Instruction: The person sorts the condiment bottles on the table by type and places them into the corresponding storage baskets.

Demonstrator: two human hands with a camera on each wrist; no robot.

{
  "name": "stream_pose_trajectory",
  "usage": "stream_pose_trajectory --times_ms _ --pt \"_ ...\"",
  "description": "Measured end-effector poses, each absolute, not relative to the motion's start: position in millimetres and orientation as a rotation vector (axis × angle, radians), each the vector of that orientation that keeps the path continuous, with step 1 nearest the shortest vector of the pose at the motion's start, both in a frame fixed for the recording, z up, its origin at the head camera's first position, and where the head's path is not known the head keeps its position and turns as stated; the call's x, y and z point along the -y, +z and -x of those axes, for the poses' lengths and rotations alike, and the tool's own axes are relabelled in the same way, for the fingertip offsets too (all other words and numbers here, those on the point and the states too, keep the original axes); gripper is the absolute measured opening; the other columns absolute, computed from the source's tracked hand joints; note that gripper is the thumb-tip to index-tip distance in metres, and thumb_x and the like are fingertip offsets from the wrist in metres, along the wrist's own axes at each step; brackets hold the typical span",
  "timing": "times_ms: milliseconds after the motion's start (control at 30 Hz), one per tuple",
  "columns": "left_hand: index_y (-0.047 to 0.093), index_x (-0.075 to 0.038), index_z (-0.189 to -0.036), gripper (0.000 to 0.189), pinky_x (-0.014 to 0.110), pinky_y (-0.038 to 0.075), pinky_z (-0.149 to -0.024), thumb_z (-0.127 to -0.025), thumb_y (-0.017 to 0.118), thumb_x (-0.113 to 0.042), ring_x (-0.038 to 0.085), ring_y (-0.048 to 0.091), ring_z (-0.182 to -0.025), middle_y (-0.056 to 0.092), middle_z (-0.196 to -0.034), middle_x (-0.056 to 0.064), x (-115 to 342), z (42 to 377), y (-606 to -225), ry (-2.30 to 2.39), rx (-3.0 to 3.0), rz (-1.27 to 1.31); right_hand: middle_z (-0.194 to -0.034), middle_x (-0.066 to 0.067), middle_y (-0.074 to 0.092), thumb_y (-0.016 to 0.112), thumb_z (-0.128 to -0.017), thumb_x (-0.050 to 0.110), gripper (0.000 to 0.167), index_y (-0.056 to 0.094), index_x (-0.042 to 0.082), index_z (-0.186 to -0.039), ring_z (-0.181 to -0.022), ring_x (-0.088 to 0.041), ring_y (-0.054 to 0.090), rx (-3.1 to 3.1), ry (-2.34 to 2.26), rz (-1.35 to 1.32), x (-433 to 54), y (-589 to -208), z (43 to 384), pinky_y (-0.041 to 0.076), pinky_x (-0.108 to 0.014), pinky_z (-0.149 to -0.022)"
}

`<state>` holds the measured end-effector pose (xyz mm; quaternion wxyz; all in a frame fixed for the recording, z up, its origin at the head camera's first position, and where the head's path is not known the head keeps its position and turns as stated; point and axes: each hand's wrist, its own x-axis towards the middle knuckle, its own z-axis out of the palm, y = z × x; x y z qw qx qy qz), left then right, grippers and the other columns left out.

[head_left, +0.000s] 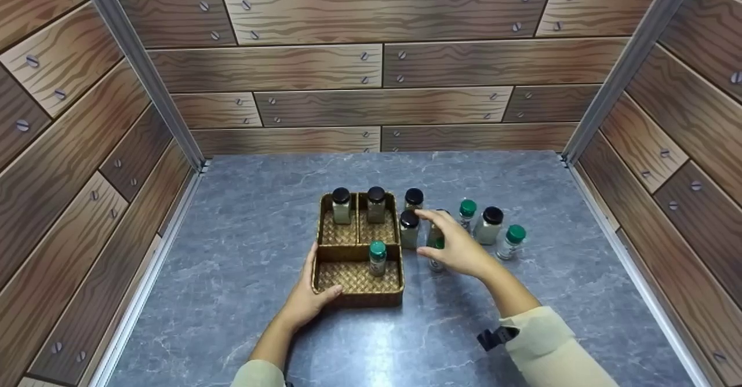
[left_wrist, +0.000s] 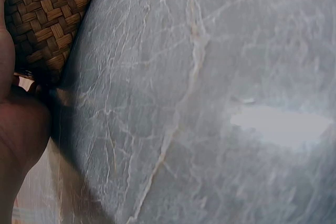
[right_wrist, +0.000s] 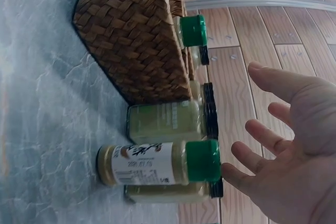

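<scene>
A brown woven basket [head_left: 358, 300] has three compartments. Its two back ones each hold a black-capped spice jar [head_left: 341, 207], and the wide front one a green-capped spice jar [head_left: 377, 259]. My left hand [head_left: 305, 297] grips the basket's front left corner, thumb over the front rim and fingers along the left side; the left wrist view shows part of this hand [left_wrist: 21, 129] against the weave. Above the jars right of the basket is my right hand [head_left: 458, 248], empty, with thumb and fingers spread. A black-capped jar [head_left: 409, 233] stands nearest its fingertips, close by the basket's right wall.
Right of the basket stand several more jars, among them a green-capped one [head_left: 510, 243] and a black-capped one [head_left: 488, 227]. One green-capped jar [right_wrist: 152, 163] shows a white label. Wood-patterned walls [head_left: 371, 62] enclose the grey marbled table [head_left: 249, 219].
</scene>
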<state>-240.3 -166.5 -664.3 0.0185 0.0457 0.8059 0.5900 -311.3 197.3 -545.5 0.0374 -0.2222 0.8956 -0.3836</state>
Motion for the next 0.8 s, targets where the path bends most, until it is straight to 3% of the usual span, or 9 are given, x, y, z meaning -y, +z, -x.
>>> stream_pose_trajectory --times_ms 800 --pt "0.009 -0.026 -0.176 0.117 0.071 0.014 -0.134 -0.091 0.088 -0.029 0.048 0.015 -0.168 0.010 -0.183 0.019 166.1 239.6 -663.6 1.825 -2.487 -0.129 -0.149 -0.020 0.061 0.086 -0.090 0.005 0.065 0.062 0.009 -0.151 -0.140 -0.043 0.059 -2.851 -1.293 0.513 -217.6 -585.5 299.4 0.051 -0.062 -0.117"
